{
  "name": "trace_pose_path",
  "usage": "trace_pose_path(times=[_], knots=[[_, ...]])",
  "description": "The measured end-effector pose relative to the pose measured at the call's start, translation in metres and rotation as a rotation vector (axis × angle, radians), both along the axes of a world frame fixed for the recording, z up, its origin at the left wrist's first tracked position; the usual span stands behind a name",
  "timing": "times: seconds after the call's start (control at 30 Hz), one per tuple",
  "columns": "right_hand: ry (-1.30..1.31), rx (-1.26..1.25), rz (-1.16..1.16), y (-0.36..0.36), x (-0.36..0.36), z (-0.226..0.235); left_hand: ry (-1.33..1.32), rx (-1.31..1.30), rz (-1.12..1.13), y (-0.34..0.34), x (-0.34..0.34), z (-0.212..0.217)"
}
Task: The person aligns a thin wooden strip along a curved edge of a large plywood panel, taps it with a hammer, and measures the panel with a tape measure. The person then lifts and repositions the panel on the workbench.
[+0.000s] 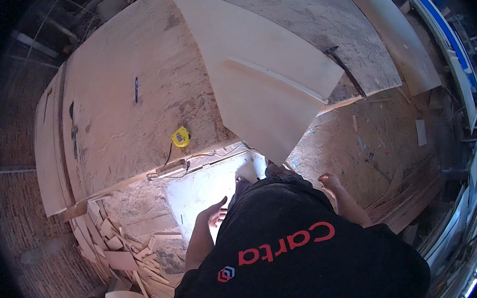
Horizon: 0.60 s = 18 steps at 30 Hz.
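Note:
My left hand [214, 213] hangs beside my body with its fingers apart and nothing in it. On the other side, my right hand [330, 183] hangs with its fingers curled in, and no object shows in it. In front of me a pale thin board [266, 74] lies across the worktable [147, 55], one corner jutting over the near edge. A narrow wooden strip [274, 74] rests on that board. The hammer [347, 72] lies by the board's right corner. Left of the board are a yellow tape measure [180, 137] and a blue pen [136, 90]. Neither hand touches these.
Wood offcuts [141, 263] are heaped on the floor at lower left. Long planks [407, 194] lie at right, near stacked sheets [449, 233]. A curved pale sheet [391, 30] stands past the table's right end. A cable and small box [170, 168] sit along the near edge.

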State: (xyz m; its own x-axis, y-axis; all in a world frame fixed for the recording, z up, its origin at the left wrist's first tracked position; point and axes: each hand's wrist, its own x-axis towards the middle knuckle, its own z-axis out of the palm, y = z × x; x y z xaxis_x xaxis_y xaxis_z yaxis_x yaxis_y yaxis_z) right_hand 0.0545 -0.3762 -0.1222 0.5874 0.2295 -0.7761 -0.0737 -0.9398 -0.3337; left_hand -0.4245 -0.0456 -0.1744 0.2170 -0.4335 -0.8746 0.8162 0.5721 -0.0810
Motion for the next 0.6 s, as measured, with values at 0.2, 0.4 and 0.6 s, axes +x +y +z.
trace_pose_path(times=[0.2,0.4,0.6], knots=[[0.040,0.110,0.007,0.022,0.009,-0.013,-0.052,-0.096,-0.074,0.001,0.026,0.017],[0.016,0.096,0.047,0.009,0.010,-0.032,-0.097,-0.112,-0.061,-0.004,0.028,0.024],[0.110,0.024,-0.065,0.006,0.006,-0.017,-0.114,-0.102,-0.054,-0.008,0.025,0.026]])
